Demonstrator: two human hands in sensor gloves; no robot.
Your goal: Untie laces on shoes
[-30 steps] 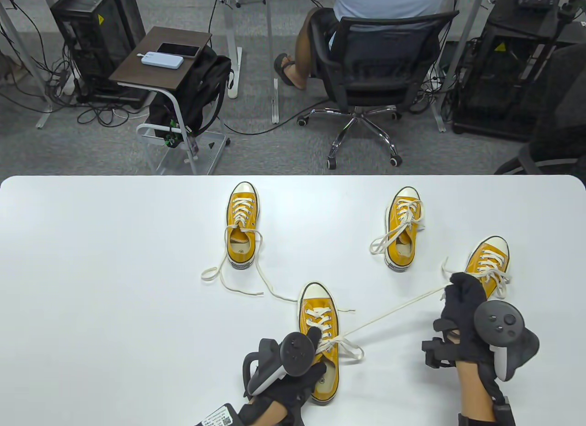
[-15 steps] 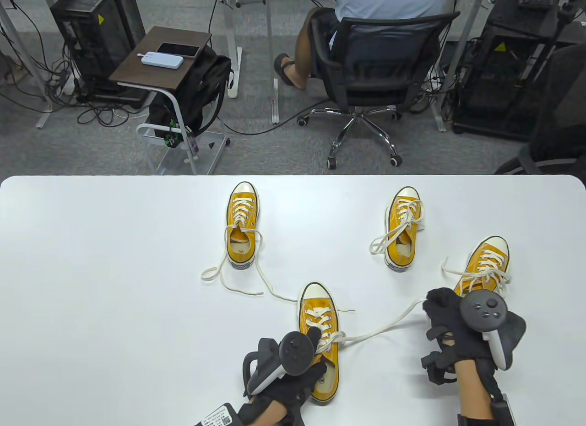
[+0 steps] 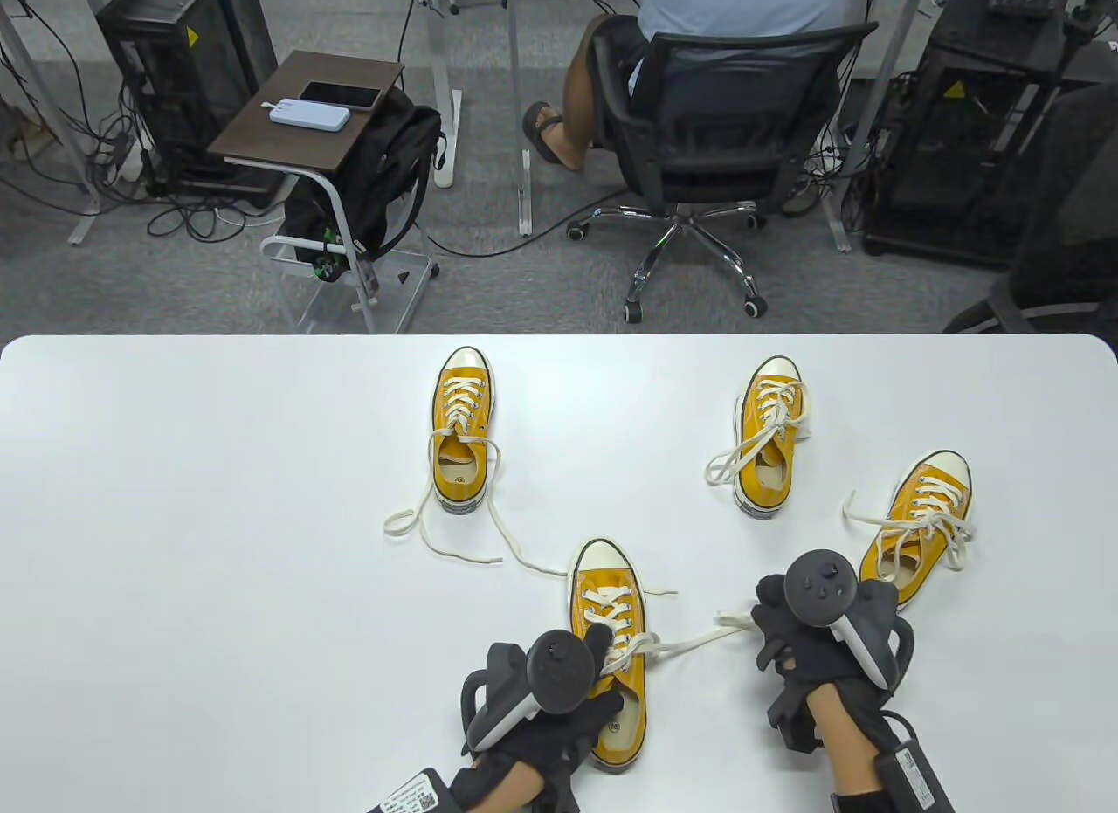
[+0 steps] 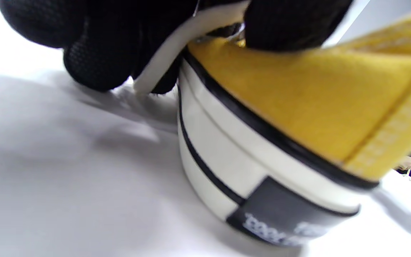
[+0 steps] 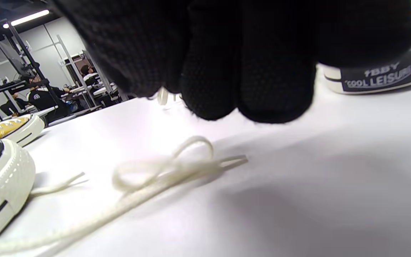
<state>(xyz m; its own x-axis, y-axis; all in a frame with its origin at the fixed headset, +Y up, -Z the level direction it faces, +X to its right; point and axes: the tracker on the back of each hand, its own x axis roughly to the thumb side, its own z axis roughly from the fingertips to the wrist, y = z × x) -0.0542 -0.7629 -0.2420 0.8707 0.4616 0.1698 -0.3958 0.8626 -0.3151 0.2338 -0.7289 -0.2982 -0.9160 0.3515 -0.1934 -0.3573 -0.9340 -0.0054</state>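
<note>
Shoes, four yellow canvas sneakers with cream laces, stand on the white table (image 3: 175, 499), which fills the lower half of the table view. Beyond its far edge a person sits in a black office chair (image 3: 725, 114), and a small brown side table (image 3: 306, 119) carries a phone and a pale power bank.

The far left shoe (image 3: 461, 429) has its laces undone and trailing over the table toward the near shoe. The far right shoe (image 3: 770, 436) is well apart from it, and its laces lie in loose loops to its left. The right-hand shoe (image 3: 917, 533) lies tilted, toe toward the far right.

The near shoe (image 3: 610, 647) sits at the front, toe pointing away. The left hand (image 3: 546, 717) holds it by the heel end, one finger laid on the tongue laces; the left wrist view shows curled fingers (image 4: 98, 46) closed round the collar, so this grip is on the shoe.

The loose lace (image 3: 699, 640) runs from the near shoe rightward and ends slack in a small loop on the table. The right hand (image 3: 812, 647) hovers just above that end, fingers (image 5: 248, 85) hanging loosely curled, its grip empty.
</note>
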